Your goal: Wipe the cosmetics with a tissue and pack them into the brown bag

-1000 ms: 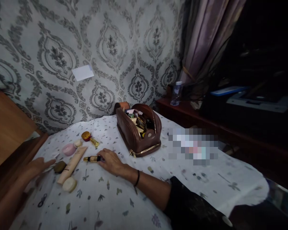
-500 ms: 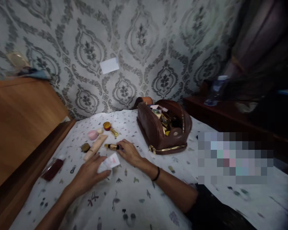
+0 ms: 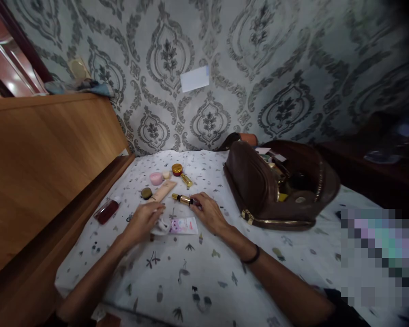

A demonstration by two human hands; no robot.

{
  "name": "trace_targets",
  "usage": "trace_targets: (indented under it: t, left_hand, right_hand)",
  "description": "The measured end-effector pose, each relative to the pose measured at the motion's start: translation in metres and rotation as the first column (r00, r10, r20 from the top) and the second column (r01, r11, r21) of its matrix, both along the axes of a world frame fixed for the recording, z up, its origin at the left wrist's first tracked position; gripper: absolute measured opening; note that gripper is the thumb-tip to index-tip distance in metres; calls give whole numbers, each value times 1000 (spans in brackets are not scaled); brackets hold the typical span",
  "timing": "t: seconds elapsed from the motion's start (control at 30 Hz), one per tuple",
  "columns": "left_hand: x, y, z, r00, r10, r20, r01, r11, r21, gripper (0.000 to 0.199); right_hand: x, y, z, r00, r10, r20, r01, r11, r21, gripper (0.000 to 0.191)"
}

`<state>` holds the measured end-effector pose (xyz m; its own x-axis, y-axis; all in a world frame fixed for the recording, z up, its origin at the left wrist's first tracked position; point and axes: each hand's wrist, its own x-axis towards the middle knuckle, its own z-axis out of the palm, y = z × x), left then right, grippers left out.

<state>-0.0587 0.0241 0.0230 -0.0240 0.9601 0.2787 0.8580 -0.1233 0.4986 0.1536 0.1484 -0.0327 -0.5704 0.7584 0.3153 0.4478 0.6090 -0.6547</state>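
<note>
My right hand (image 3: 209,212) rests on the printed sheet, its fingers closed on one end of a slim gold-and-black cosmetic tube (image 3: 183,199). A white squeeze tube (image 3: 184,225) with a purple animal face lies flat on the sheet. Beside its left end is my left hand (image 3: 141,223), fingers loosely bent and apart, somewhat blurred. Just beyond the hands lie a beige tube (image 3: 162,190), a dark round jar (image 3: 146,193), a pink jar (image 3: 156,178), a small cream-coloured pot (image 3: 166,175), a gold-and-red jar (image 3: 177,170) and a small gold tube (image 3: 187,180).
An unzipped brown leather bag (image 3: 252,181) full of small items stands to the right. A dark red bottle (image 3: 106,211) lies at left near the wooden board (image 3: 61,141). Patterned wallpaper rises behind, with a white card (image 3: 195,79). A blurred-out patch covers something at the right.
The white squeeze tube was in my left hand and is now down on the sheet, with the hand drawn back to its left end. My right hand keeps its cosmetic tube. The view has turned left.
</note>
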Motion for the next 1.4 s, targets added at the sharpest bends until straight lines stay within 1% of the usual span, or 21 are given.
trace_targets:
  t: [0.1,0.2,0.27,0.33,0.43,0.53,0.67,0.73,0.8,0.87,0.97,1.07,1.1,1.13,1.2,1.23,1.27,1.3,1.33,1.37,1.4]
  left_hand:
    - [-30,12,6,991,132,22,-134,989,62,38]
    - [-62,29,11,965,262,-11,-259,959,120,36]
    - [-79,40,12,943,331,-41,-322,936,145,36]
    - [-91,50,10,922,381,-69,-366,916,161,38]
    - [-97,60,4,901,418,-114,-395,901,177,41]
    - [-92,61,-8,905,387,-175,-364,919,153,41]
    - [-80,56,-26,908,326,-262,-319,945,69,36]
    - [-76,55,-31,902,322,-287,-322,946,48,34]
    - [-75,54,-31,900,322,-294,-324,945,43,33]
    - [-75,54,-26,902,327,-281,-325,944,56,31]
    - [-71,51,-11,910,351,-221,-331,936,121,35]
    - [-54,46,7,926,356,-126,-329,924,195,43]
    - [-44,44,13,940,332,-85,-309,928,206,45]
    - [-32,42,18,955,295,-10,-285,932,224,45]
    - [-4,38,26,985,160,62,-171,939,297,42]
    - [12,36,28,995,84,55,-98,937,334,40]
    - [26,34,28,999,24,24,-31,930,365,39]
    - [40,32,28,1000,-17,-17,22,917,398,38]
    - [51,31,26,997,-45,-69,69,907,416,38]
    - [62,30,24,991,-60,-122,108,893,436,38]
    - [70,30,21,983,-68,-172,140,880,454,38]
  right_hand:
    - [0,0,0,1000,1,-1,-1,1000,-1,26]
    - [0,-1,1,1000,3,-3,-3,1000,-2,25]
    - [0,0,0,1000,0,-7,0,1000,-2,25]
    - [0,0,0,1000,0,-13,0,1000,-2,24]
    - [1,2,-1,1000,6,-20,-6,1000,-2,24]
    - [1,3,-2,999,8,-31,-8,1000,-5,24]
    - [0,3,-4,998,15,-62,-16,1000,-15,24]
    - [0,3,-6,996,19,-88,-21,1000,-19,24]
    - [0,3,-7,993,22,-120,-25,999,-26,22]
    - [0,2,-7,987,22,-158,-28,999,-35,22]
    - [1,0,-3,971,2,-240,-14,999,-47,25]
    - [0,-8,7,934,-31,-357,15,999,-48,21]
    - [-1,-13,11,918,-30,-395,11,999,-51,19]
    - [-3,-18,15,903,-25,-429,-1,998,-59,19]
    - [-10,-30,23,876,-3,-483,-52,994,-100,25]
    - [-14,-36,26,854,6,-521,-102,983,-155,33]
    - [-17,-41,28,816,11,-578,-186,952,-244,43]
    - [-18,-45,30,745,-28,-667,-308,872,-381,50]
    - [-19,-49,31,673,-99,-733,-416,768,-487,55]
    - [-17,-52,32,605,-191,-773,-513,649,-562,58]
    - [-14,-54,32,553,-284,-783,-578,547,-606,60]
